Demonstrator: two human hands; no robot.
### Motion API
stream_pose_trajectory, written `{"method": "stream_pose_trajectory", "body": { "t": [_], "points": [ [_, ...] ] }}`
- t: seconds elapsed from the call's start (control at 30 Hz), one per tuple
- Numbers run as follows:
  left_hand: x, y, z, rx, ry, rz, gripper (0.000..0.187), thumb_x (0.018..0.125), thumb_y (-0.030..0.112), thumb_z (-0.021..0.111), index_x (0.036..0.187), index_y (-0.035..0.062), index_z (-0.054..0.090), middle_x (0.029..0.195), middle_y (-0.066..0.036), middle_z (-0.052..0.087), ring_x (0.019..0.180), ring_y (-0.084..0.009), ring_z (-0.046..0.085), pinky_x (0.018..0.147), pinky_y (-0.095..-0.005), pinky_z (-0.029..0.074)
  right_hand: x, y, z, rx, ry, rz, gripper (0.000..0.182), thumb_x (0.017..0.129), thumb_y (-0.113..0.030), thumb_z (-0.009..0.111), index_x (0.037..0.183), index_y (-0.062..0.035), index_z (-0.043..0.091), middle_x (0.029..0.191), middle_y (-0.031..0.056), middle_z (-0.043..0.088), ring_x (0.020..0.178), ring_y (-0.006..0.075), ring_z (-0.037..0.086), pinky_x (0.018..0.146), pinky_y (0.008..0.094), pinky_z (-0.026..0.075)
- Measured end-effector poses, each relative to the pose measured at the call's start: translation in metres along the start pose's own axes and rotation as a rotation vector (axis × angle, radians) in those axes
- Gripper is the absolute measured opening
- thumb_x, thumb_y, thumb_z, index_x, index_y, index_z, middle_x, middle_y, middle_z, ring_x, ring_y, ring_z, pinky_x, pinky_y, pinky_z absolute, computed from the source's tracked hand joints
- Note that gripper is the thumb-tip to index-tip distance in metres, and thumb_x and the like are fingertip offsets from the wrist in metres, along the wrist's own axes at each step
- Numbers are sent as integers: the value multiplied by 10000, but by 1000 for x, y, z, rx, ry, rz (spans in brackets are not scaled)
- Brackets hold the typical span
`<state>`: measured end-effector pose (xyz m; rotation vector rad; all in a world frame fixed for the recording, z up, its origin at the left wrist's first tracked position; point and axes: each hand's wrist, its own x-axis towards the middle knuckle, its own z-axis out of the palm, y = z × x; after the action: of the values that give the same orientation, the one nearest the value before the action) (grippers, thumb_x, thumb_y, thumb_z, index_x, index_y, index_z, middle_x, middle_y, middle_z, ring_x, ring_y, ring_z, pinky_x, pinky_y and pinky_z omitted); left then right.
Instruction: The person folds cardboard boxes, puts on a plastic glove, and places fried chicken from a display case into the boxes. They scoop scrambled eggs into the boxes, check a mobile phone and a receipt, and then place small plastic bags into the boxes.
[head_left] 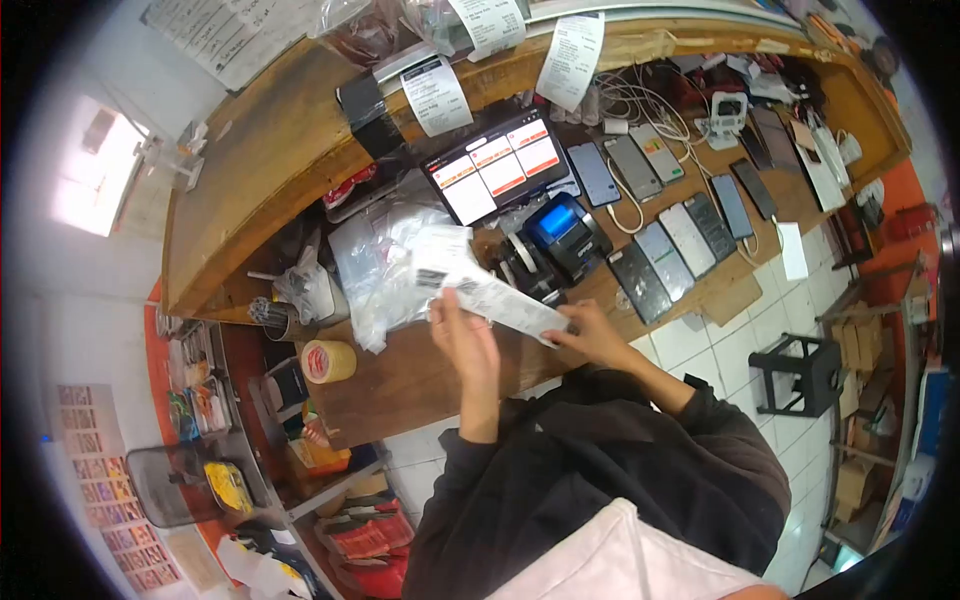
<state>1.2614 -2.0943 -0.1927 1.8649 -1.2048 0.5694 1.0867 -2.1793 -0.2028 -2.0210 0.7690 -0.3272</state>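
Observation:
A long white printed receipt (500, 302) stretches between my two hands above the wooden counter. Its left part is pinched by my left hand (466, 340), thumb on top, near a dark printed block. At the lower right end, the fingers of my right hand (596, 336) are closed on the paper. Just beyond the strip stands a small black device with a lit blue screen (562, 222). Clear plastic bags (375, 265) lie to the left of the paper. A tablet (495, 165) showing white and orange panels leans behind them.
Several phones (663, 262) lie in rows on the right of the counter (400, 385), with white cables (640, 105) behind. A roll of tape (328, 362) sits at the left front edge. Receipts (437, 95) hang from the shelf above. A black stool (797, 375) stands on the tiled floor.

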Motion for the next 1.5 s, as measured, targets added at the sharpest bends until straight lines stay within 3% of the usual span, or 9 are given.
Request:
{"method": "stream_pose_trajectory", "body": {
  "t": [0.07,0.2,0.27,0.43,0.63,0.73,1.17,1.33,1.5],
  "points": [
    [15,19,-13,-1181,444,-1008,41,860,47,517,824,41,498,856,-51,564,823,-116,544,747,-249,449,14,17,-40,222,8,24,275,692,-227,704,874,-32,636,812,95,616,820,178,544,752,290,402],
    [21,28,-38,-1075,272,-1034,75,857,63,528,802,12,519,820,-57,582,766,-115,559,721,-247,458,69,12,-116,454,230,-95,164,769,-123,650,900,-31,618,752,17,614,688,48,530,609,203,414],
    [50,53,-62,-493,-373,-952,138,847,81,551,742,-7,537,729,-42,586,674,-106,565,675,-220,452,98,-4,-162,272,459,-231,220,763,-126,647,938,1,607,800,24,613,685,56,521,616,207,410],
    [9,16,-75,-441,-154,-945,164,784,96,635,689,57,507,618,38,467,551,-13,385,507,-161,271,166,-30,-280,-603,947,-625,181,799,-9,508,962,-36,580,916,107,586,807,285,552,735,338,431],
    [-26,7,-101,-446,-32,-882,187,762,7,630,857,55,476,805,-13,494,701,-53,470,606,-178,371,198,-47,-290,-496,834,-468,395,793,-64,530,1174,-167,517,1239,157,428,1143,229,426,942,408,376],
    [-30,13,-113,-509,41,-926,263,775,-19,602,988,45,462,908,-36,500,830,-89,506,697,-199,407,195,-47,-280,-909,975,-811,247,791,7,494,1008,-66,586,1015,101,558,932,280,518,820,355,392],
    [-38,7,-176,-207,398,-970,123,827,32,545,950,26,548,941,-29,531,829,-83,501,744,-204,396,240,8,-286,-763,966,-789,301,883,-180,407,1138,-69,522,1078,174,542,1025,308,492,887,392,349],
    [-115,14,-273,-80,541,-932,102,837,12,506,913,6,573,971,-38,544,876,-101,508,782,-215,392,203,-40,-233,-525,1074,-607,381,868,-250,458,1154,-1,493,1143,186,526,1059,332,484,914,390,340],
    [-213,82,-410,271,740,-970,237,861,54,450,1051,-7,578,1092,-77,550,984,-137,498,866,-239,351,72,-105,20,-40,732,-978,389,930,-234,312,1156,30,487,1215,200,461,1162,332,370,996,411,220]
  ]
}}
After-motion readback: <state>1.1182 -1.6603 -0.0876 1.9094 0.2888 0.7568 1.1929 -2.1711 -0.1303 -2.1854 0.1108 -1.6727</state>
